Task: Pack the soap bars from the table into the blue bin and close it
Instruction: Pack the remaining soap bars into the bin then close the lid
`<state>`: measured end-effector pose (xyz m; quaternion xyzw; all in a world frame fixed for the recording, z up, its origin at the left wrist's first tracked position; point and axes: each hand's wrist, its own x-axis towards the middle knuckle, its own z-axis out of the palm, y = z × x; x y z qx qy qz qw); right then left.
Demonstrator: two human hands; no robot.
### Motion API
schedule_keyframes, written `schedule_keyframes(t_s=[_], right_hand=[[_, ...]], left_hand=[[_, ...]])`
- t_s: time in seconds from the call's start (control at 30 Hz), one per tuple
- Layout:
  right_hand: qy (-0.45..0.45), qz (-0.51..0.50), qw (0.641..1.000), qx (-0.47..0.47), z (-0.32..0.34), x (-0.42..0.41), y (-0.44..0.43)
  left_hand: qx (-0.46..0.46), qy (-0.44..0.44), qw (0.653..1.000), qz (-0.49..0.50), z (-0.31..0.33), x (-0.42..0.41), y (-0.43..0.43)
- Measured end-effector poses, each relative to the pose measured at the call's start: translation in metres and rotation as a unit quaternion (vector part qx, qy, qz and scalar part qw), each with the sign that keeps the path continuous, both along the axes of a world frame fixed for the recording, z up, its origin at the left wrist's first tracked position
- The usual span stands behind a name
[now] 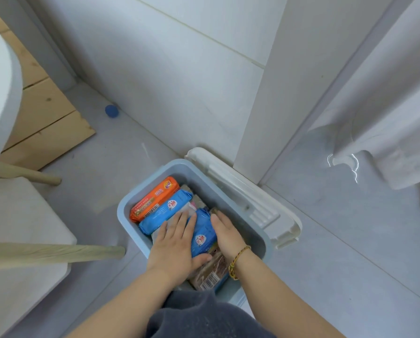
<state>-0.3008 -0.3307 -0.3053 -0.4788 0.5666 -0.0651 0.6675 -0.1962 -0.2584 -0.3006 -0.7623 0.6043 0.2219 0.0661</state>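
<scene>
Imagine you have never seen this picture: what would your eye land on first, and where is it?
Two hands reach into the blue bin on the floor, bottom centre: the left hand and right hand flank a blue soap pack. Next come the orange soap pack along the bin's far left wall and the white lid, tipped open at its right.
</scene>
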Motion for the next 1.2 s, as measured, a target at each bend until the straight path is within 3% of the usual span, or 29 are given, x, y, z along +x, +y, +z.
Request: schedule_keyframes(t_s=[0.37, 0.47, 0.63, 0.77, 0.9, 1.2], right_hand=[[-0.002, 0.077, 0.996, -0.043, -0.011, 0.004, 0.014], [-0.004, 0.11, 0.993, -0.043, -0.003, 0.001, 0.007], [0.024, 0.082, 0.995, -0.058, 0.013, -0.001, -0.007], [-0.001, 0.06, 0.989, -0.133, 0.038, 0.004, -0.006], [-0.036, 0.041, 0.978, -0.2, 0.091, 0.014, -0.004], [-0.153, 0.15, 0.918, -0.334, 0.252, 0.066, 0.033]], left_hand=[[0.082, -0.042, 0.995, -0.032, -0.007, 0.001, -0.002], [0.096, -0.022, 0.994, -0.044, -0.001, 0.004, -0.005], [0.091, 0.029, 0.994, -0.056, 0.031, 0.035, 0.002], [-0.034, 0.059, 0.998, 0.017, 0.082, 0.049, 0.017], [-0.159, 0.097, 0.979, 0.078, 0.149, 0.051, 0.04], [-0.43, 0.088, 0.885, 0.155, 0.283, 0.081, 0.146]])
